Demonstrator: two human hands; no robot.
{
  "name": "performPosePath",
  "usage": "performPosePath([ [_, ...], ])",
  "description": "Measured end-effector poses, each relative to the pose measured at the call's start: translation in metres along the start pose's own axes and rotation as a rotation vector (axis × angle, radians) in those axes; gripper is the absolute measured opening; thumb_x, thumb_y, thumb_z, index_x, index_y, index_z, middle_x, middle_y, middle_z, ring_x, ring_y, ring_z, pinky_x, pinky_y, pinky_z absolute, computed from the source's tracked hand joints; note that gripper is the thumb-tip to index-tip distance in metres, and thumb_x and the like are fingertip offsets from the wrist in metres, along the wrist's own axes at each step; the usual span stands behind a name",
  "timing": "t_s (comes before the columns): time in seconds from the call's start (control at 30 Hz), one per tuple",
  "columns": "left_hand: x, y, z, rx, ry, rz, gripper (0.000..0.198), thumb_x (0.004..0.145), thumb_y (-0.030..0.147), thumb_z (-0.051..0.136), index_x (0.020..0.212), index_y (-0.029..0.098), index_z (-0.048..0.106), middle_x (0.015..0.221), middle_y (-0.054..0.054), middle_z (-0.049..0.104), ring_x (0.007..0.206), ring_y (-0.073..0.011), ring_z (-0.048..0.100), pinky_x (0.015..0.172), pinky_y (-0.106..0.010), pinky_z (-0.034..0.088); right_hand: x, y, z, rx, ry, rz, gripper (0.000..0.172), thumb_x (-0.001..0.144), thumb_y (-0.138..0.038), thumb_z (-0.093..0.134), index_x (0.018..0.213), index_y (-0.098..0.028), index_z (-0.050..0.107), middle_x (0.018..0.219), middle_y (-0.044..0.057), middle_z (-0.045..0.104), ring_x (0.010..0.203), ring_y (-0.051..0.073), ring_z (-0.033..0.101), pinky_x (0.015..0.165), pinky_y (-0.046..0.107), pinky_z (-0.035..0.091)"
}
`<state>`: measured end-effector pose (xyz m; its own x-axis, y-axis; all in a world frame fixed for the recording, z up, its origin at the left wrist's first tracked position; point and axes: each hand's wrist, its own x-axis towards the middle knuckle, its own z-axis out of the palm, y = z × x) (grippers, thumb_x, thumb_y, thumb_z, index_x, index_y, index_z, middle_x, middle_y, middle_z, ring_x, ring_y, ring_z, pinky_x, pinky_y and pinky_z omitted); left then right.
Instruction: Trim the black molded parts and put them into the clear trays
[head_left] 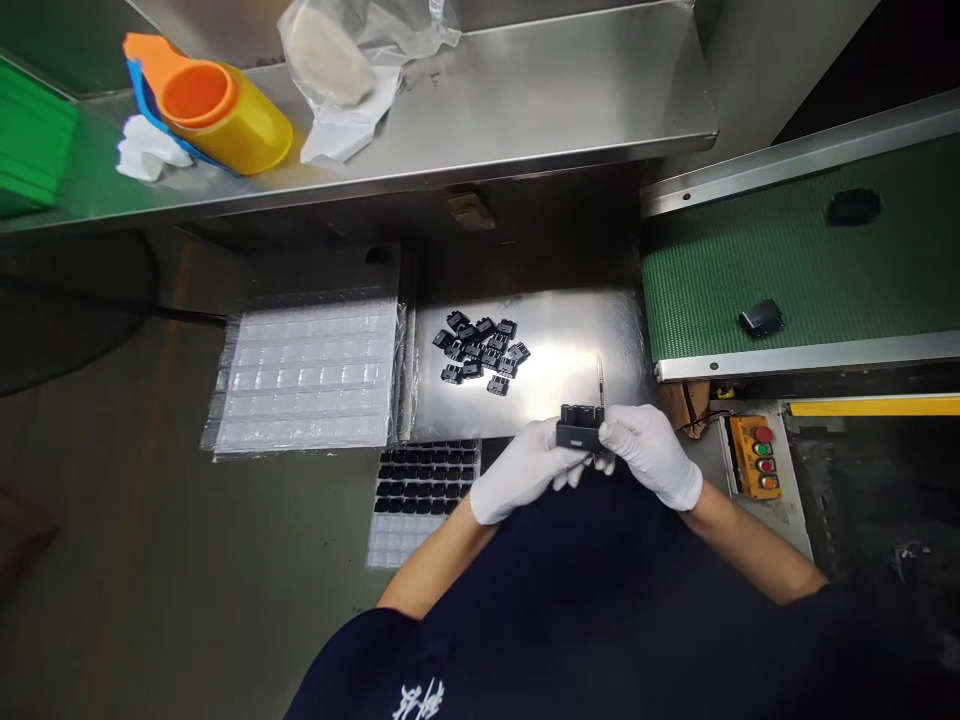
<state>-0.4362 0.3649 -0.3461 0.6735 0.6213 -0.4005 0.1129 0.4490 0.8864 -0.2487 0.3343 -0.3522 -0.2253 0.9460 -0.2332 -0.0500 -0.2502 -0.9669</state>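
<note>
A black plastic part (579,436) with several rounded projections along its far side is held between my two white-gloved hands, just past the near edge of the steel table. My left hand (527,465) is closed on its left side. At its right end, the fingers of my right hand (651,452) grip the part. A thin pointed metal tool (601,378) shows beside the right fingers; whether that hand holds it or it lies on the table, I cannot tell. Beyond my hands, a loose pile of small black parts (480,350) lies on the steel table (555,335).
Stacked clear plastic trays (307,370) sit left. Below them is a tray filled with black parts (424,478). On the right runs a green conveyor (705,280) carrying a black piece (762,318), near a button box (756,458). A steel shelf (540,80) holds a yellow container (259,125).
</note>
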Motion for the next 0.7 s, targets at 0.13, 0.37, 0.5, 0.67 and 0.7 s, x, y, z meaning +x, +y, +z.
performPosePath([
  [0.13, 0.003, -0.012, 0.002, -0.262, -0.054, 0.051, 0.045, 0.090, 0.043, 0.068, 0.057, 0.016, 0.056, 0.048, 0.001, 0.050, 0.045, -0.0088, 0.042, 0.049, -0.026, 0.029, -0.001, -0.011, 0.007, -0.132, 0.014, -0.058, 0.057, 0.084, -0.073, 0.071, 0.065, -0.021, 0.057, 0.057, -0.001, 0.061, 0.052, 0.012, 0.058, 0.049, 0.024, 0.047],
  [0.37, 0.011, -0.032, 0.005, -0.582, 0.008, 0.004, 0.027, 0.062, 0.028, 0.072, 0.048, 0.019, 0.052, 0.041, 0.002, 0.044, 0.038, -0.0102, 0.040, 0.043, -0.027, 0.033, -0.003, -0.027, 0.024, -0.366, 0.047, -0.177, 0.046, 0.084, -0.050, 0.081, 0.060, -0.020, 0.056, 0.056, -0.003, 0.058, 0.051, 0.008, 0.049, 0.048, 0.020, 0.043],
  [0.5, 0.008, -0.034, 0.002, -0.496, 0.029, 0.074, 0.029, 0.071, 0.031, 0.071, 0.053, 0.018, 0.054, 0.045, 0.002, 0.047, 0.044, -0.0108, 0.045, 0.049, -0.027, 0.037, -0.002, -0.026, 0.021, -0.354, 0.029, -0.154, 0.046, 0.084, -0.053, 0.081, 0.061, -0.020, 0.060, 0.059, -0.002, 0.060, 0.053, 0.009, 0.052, 0.051, 0.021, 0.044],
  [0.67, -0.005, -0.022, 0.000, -0.036, 0.237, 0.113, 0.039, 0.083, 0.039, 0.073, 0.058, 0.019, 0.050, 0.050, 0.003, 0.048, 0.048, -0.0099, 0.041, 0.051, -0.026, 0.031, 0.002, -0.016, 0.004, -0.258, 0.063, -0.068, 0.038, 0.082, -0.054, 0.081, 0.088, -0.018, 0.073, 0.075, 0.002, 0.072, 0.067, 0.016, 0.067, 0.062, 0.027, 0.055],
  [0.7, -0.007, -0.019, 0.000, 0.073, 0.301, 0.136, 0.040, 0.083, 0.039, 0.075, 0.059, 0.019, 0.050, 0.052, 0.004, 0.048, 0.049, -0.0097, 0.040, 0.050, -0.026, 0.029, 0.002, -0.013, 0.001, -0.233, 0.042, -0.041, 0.037, 0.081, -0.053, 0.082, 0.092, -0.018, 0.073, 0.080, 0.003, 0.074, 0.071, 0.018, 0.070, 0.064, 0.029, 0.057],
])
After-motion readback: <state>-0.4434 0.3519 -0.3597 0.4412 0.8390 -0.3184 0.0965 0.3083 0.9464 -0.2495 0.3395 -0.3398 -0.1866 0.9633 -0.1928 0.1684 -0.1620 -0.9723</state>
